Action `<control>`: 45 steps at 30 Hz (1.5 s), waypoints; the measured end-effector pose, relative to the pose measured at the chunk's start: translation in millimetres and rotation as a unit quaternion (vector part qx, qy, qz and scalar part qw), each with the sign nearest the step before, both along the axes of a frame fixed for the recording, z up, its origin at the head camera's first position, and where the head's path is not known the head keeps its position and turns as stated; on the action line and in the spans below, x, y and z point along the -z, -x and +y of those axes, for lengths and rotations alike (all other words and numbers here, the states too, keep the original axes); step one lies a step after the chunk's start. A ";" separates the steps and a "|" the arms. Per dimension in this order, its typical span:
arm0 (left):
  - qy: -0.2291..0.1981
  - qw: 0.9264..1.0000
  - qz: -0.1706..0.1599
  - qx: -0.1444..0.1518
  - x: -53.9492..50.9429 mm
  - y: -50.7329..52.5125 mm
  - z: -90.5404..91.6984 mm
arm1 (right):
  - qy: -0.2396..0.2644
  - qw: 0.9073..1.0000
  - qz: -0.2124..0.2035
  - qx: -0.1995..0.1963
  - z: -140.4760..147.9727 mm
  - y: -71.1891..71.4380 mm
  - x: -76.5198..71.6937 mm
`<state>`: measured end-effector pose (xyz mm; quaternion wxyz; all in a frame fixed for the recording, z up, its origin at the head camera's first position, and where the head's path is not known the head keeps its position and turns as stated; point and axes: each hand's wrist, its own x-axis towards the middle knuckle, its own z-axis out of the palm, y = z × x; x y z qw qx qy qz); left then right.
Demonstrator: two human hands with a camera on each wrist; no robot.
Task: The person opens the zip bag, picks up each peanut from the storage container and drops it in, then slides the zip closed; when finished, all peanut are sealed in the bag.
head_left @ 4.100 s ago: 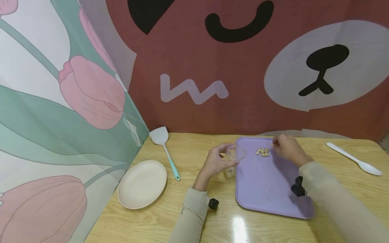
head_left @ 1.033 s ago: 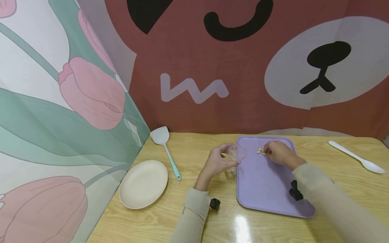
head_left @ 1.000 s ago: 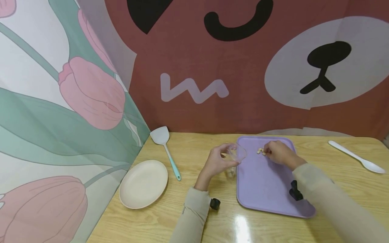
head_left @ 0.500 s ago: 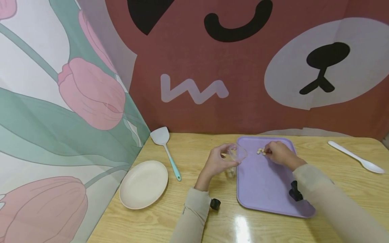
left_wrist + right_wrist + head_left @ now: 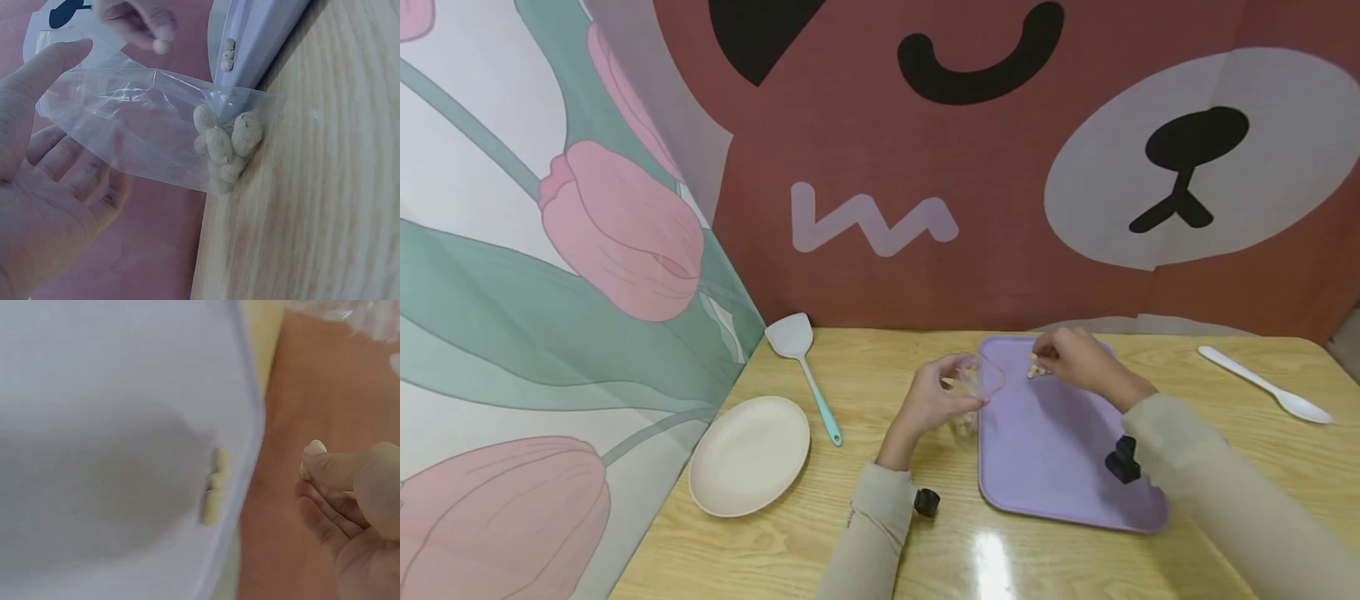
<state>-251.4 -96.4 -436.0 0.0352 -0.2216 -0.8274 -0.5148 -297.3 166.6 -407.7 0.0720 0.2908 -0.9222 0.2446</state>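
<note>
My left hand (image 5: 931, 398) holds a clear plastic bag (image 5: 137, 119) by its opening, with fingers and thumb spread around the mouth. Several peanuts (image 5: 219, 144) in their shells lie at the bottom of the bag, which hangs by the left edge of the purple tray (image 5: 1048, 467). Between thumb and fingers, my right hand (image 5: 1078, 360) pinches a peanut (image 5: 161, 46), raised over the tray's far part. Beneath that hand, a small group of peanuts (image 5: 215, 494) lies on the tray; the head view partly hides them behind the fingers.
A cream plate (image 5: 750, 457) sits on the wooden table at the left. Behind it lies a spatula (image 5: 812, 379) with a white blade and a turquoise handle. On the far right rests a white spoon (image 5: 1262, 383). A printed cloth (image 5: 850, 283) hangs along the table's back edge.
My right hand has lifted from the peanuts on the tray with one pinched, moving up and left toward the bag. Fewer peanuts lie there than about four seconds ago. My left hand stays put.
</note>
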 end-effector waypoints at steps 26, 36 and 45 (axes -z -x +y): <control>0.000 1.000 -0.017 0.009 1.6 0.8 -1.1 | 0.024 0.995 0.047 -0.088 -61.4 -35.9 -52.8; 0.007 1.000 -0.017 0.004 0.2 0.0 -3.1 | 0.019 0.995 0.042 -0.094 -68.1 -37.6 -54.2; 0.000 1.000 -0.008 0.006 -0.1 1.3 -2.4 | 0.019 0.995 0.031 -0.092 -70.5 -36.6 -51.8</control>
